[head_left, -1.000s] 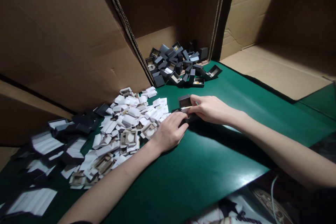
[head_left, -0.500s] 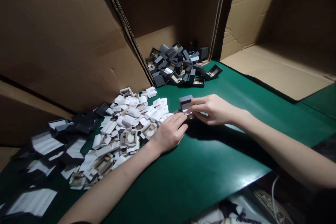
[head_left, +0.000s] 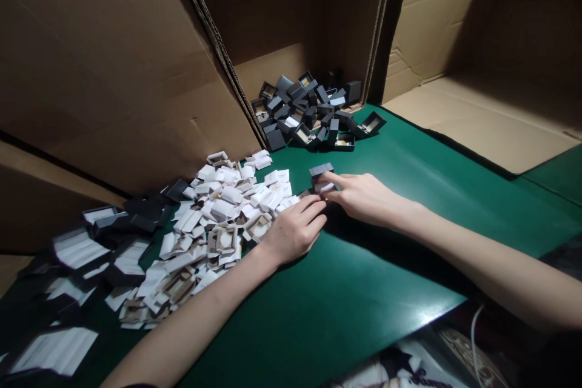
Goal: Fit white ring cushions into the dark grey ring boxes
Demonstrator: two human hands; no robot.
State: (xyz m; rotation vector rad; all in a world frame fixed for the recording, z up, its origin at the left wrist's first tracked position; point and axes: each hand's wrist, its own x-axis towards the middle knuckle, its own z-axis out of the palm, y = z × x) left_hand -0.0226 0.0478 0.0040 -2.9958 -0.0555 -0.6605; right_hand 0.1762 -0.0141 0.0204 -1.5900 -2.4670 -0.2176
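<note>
A small dark box point(head_left: 321, 169) with a pale inside stands raised just over the green table point(head_left: 364, 303), between my two hands. My right hand point(head_left: 352, 193) has its fingers at the box's inner face, closed on it. Beside it, my left hand point(head_left: 295, 227) curls its fingers round the box's near lower side, which they mostly hide. Just left of my left hand lies a heap of small white folded card inserts point(head_left: 227, 194), some with brown card frames.
Behind, a pile of small dark open boxes point(head_left: 304, 106) spills from a cardboard compartment point(head_left: 282, 60). Larger dark pieces with white linings point(head_left: 82, 248) lie at the left. Another cardboard box point(head_left: 482, 115) stands open at the right. A white cable point(head_left: 475, 330) hangs past the table's near edge.
My right hand has shifted slightly left and its fingers now reach into the small dark box. My left hand has stayed nearly in place.
</note>
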